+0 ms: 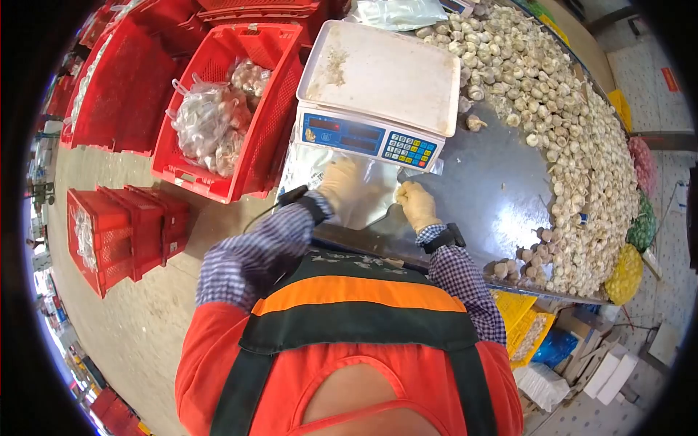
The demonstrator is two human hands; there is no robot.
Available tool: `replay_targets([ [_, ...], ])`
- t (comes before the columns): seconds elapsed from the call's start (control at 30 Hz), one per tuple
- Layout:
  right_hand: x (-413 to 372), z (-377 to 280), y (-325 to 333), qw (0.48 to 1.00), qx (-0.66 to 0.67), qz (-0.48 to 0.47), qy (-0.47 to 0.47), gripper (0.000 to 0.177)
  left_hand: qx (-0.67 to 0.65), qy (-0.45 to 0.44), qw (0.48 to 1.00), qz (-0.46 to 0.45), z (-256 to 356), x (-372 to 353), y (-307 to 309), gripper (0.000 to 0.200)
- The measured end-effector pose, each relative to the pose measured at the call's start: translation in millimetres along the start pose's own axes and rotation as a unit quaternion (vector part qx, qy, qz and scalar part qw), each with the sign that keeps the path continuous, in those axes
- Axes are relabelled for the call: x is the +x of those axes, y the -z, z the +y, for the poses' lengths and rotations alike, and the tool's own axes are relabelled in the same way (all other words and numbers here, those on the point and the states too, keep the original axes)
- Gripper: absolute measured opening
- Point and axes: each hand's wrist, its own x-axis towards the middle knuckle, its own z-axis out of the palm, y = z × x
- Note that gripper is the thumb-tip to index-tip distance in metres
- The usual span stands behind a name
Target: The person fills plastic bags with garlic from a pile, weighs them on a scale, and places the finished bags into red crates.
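Note:
A stack of clear plastic bags lies at the table's front edge, just below the digital scale. Over its left part is my left hand, in a pale glove, its fingers smeared by motion. My right hand, also gloved, is closed at the bags' right edge, thumb and fingers pinched together on the plastic. The scale's pan holds only dirt stains. Just right of the scale sits a single garlic bulb.
A large heap of garlic bulbs covers the table's right and far side. Several darker bulbs lie near the front right. To the left, a red crate holds bagged garlic. More stacked red crates stand on the floor.

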Motion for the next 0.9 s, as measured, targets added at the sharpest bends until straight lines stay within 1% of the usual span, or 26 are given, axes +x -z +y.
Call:
replay_targets([
  [0.03, 1.0, 0.2, 1.6, 1.000, -0.002, -0.009, 0.000, 0.012, 0.150, -0.037, 0.987, -0.037, 3.3, 7.5, -16.9, 0.042],
  [0.07, 3.3, 1.4, 1.8, 1.000, -0.003, -0.004, -0.004, 0.012, 0.150, -0.043, 0.987, -0.036, -11.3, 17.2, -38.8, 0.042],
  [0.1, 6.7, 3.5, 0.8, 1.000, -0.006, -0.002, -0.001, 0.013, 0.098, -0.111, 0.988, -0.034, -35.1, 31.3, -63.2, 0.038],
  [0.13, 6.2, 4.3, 1.2, 1.000, -0.009, -0.002, 0.000, 0.014, 0.044, -0.178, 0.982, -0.037, -36.6, 33.5, -50.4, 0.036],
  [0.17, 3.9, 6.3, 1.4, 1.000, -0.008, -0.003, -0.008, 0.014, 0.073, -0.287, 0.952, -0.081, -44.0, 30.0, -36.2, 0.023],
  [0.2, 5.4, 2.6, 5.2, 1.000, -0.010, -0.016, -0.009, 0.015, 0.073, -0.292, 0.950, -0.086, -58.8, 27.4, -40.3, 0.023],
  [0.23, 8.6, -0.3, 7.5, 1.000, -0.010, -0.025, -0.010, 0.016, -0.065, -0.292, 0.954, -0.031, -80.1, 28.2, -47.9, 0.019],
  [0.27, 10.3, 0.0, 6.1, 1.000, -0.004, -0.019, -0.016, 0.016, -0.201, -0.286, 0.937, 0.021, -95.3, 29.1, -50.1, 0.016],
  [0.3, 11.0, 1.4, 4.5, 1.000, -0.013, -0.013, -0.010, 0.017, -0.199, -0.293, 0.935, 0.015, -100.9, 28.6, -41.1, 0.016],
  [0.37, 6.7, 0.5, 2.0, 1.000, -0.024, -0.006, -0.003, 0.018, -0.170, -0.272, 0.945, -0.071, -103.9, 24.2, -20.5, 0.019],
  [0.43, 6.0, -7.2, 2.3, 0.998, 0.027, 0.050, 0.031, 0.024, -0.184, -0.267, 0.943, -0.074, -102.5, 24.7, -17.8, 0.019],
  [0.47, 7.4, -11.1, 0.8, 0.998, 0.027, 0.052, 0.030, 0.024, -0.203, -0.258, 0.941, -0.081, -101.4, 23.1, -18.7, 0.020],
  [0.5, 7.2, -17.4, -0.5, 0.993, 0.107, 0.044, 0.012, 0.029, -0.203, -0.261, 0.942, -0.053, -98.9, 21.5, -19.0, 0.021],
  [0.53, 3.8, -23.2, -2.9, 0.982, 0.185, 0.036, -0.008, 0.034, -0.206, -0.262, 0.941, -0.057, -96.7, 18.7, -19.8, 0.021],
  [0.57, 2.5, -28.9, -4.6, 0.982, 0.184, 0.037, -0.013, 0.034, -0.180, -0.273, 0.944, -0.052, -94.1, 17.7, -19.6, 0.020],
  [0.6, 3.9, -44.5, 1.8, 0.984, 0.179, -0.012, 0.004, 0.036, -0.153, -0.285, 0.945, -0.045, -90.0, 19.1, -15.7, 0.020],
  [0.63, 5.3, -53.8, 4.9, 0.983, 0.173, -0.061, 0.023, 0.039, -0.153, -0.289, 0.944, -0.044, -86.0, 19.3, -11.3, 0.020],
  [0.67, 6.6, -55.6, 3.3, 0.983, 0.172, -0.057, 0.023, 0.039, -0.155, -0.275, 0.947, -0.064, -82.3, 17.9, -6.0, 0.020],
  [0.7, 8.1, -55.9, 0.2, 0.956, 0.290, -0.039, 0.000, 0.037, -0.156, -0.259, 0.949, -0.084, -78.7, 15.8, 0.9, 0.021],
  [0.73, 7.3, -64.7, 6.1, 0.914, 0.404, -0.020, -0.022, 0.035, -0.154, -0.262, 0.949, -0.083, -72.6, 13.5, 8.5, 0.021],
  [0.77, 3.3, -69.2, 15.9, 0.868, 0.495, 0.004, -0.049, 0.025, -0.175, -0.247, 0.953, 0.019, -64.3, 10.5, 14.2, 0.024],
  [0.8, -0.5, -77.5, 28.7, 0.867, 0.495, 0.009, -0.047, 0.025, -0.195, -0.231, 0.946, 0.119, -52.7, 6.9, 21.6, 0.028],
  [0.83, -4.6, -83.7, 39.9, 0.868, 0.493, 0.043, -0.042, 0.021, -0.271, -0.180, 0.938, 0.119, -35.7, 1.5, 33.8, 0.035],
  [0.87, -9.4, -90.4, 52.3, 0.868, 0.490, 0.076, -0.037, 0.019, -0.271, -0.183, 0.938, 0.118, -16.7, -2.9, 43.2, 0.035],
  [0.9, -15.0, -100.0, 67.5, 0.872, 0.482, 0.065, -0.045, 0.017, -0.303, -0.170, 0.927, 0.139, 3.1, -7.3, 51.0, 0.034],
])
